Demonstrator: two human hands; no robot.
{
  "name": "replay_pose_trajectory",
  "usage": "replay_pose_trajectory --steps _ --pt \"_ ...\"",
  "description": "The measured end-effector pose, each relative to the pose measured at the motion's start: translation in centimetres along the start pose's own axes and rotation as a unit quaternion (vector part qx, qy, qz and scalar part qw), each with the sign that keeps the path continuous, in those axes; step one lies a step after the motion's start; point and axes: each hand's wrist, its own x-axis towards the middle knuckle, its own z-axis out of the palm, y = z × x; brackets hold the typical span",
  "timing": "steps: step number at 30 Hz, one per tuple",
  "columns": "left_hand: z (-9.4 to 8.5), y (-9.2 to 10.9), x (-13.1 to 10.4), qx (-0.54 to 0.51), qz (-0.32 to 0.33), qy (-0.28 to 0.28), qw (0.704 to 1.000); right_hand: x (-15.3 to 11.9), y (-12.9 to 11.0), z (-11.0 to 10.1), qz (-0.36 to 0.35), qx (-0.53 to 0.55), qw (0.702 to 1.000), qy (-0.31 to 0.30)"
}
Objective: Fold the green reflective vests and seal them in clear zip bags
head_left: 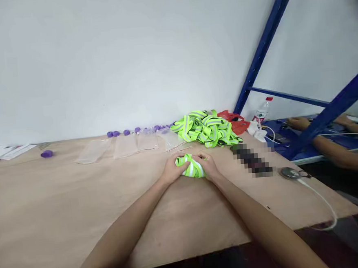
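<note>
The bright green strap, striped with silver, is bunched in a small bundle above the middle of the table, between the person's two hands. The left hand pinches its left side, thumb laid across the front; the right hand grips its upper right side with bent fingers. Whether the bundle touches the table, I cannot tell.

Just behind it lies a loose pile of similar straps, with a red bag beside that and a bottle farther right. Clear plastic bags lie in a row to the left, purple rolls behind them along the wall. Another purple roll sits well apart, near some papers. At the far right, past a blue frame, a co-worker's arm reaches over a blue surface.
</note>
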Motion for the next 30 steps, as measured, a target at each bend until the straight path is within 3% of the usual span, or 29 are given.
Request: replay_pose_trajectory --steps 9,15,30 --pt "0.11 -0.26 -0.09 -0.021 -0.011 0.000 1.000 -0.08 0.46 -0.08 0.017 0.012 1.000 0.004" --pt "0.35 -0.50 -0.08 -0.058 -0.019 -0.027 0.998 0.13 0.47 -0.09 0.005 0.023 0.999 0.037" --pt "-0.05 -0.01 0.12 -0.132 -0.046 -0.069 0.988 0.12 0.98 0.20 -0.021 -0.001 0.999 0.044"
